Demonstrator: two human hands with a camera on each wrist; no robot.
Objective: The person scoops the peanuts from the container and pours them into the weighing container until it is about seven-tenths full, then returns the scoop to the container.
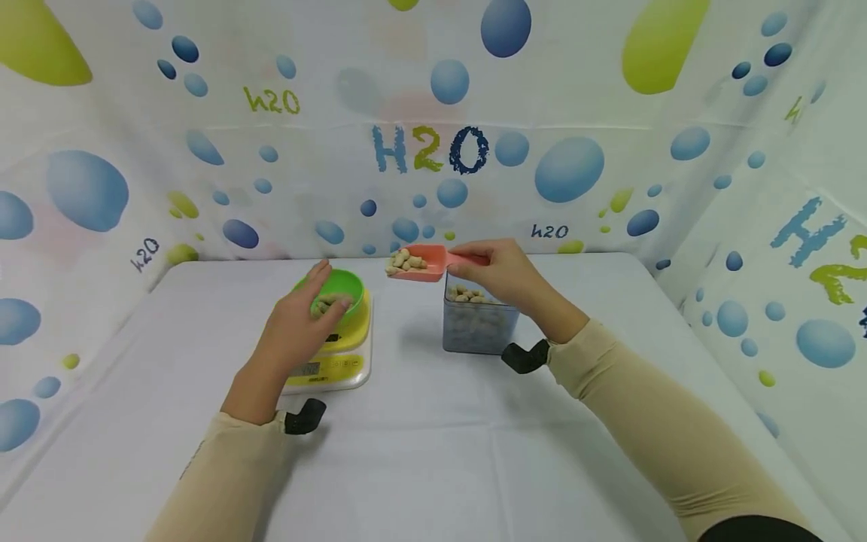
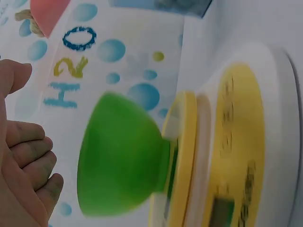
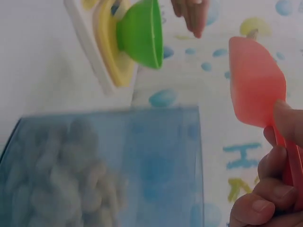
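A coral-red scoop loaded with peanuts in their shells is held by its handle in my right hand, above the left part of a bluish clear container. That container holds more peanuts. My left hand hovers over the near left side of a green bowl, with its fingers extended and nothing in its grasp. Inside the bowl lie some peanuts, partly hidden by the hand. The bowl stands on a yellow and white kitchen scale, whose display shows below the left wrist.
A white cloth covers the table. Behind and at both sides hangs a white curtain printed with blue and green drops and H2O lettering. A black strap piece sticks out from the right cuff, and another from the left.
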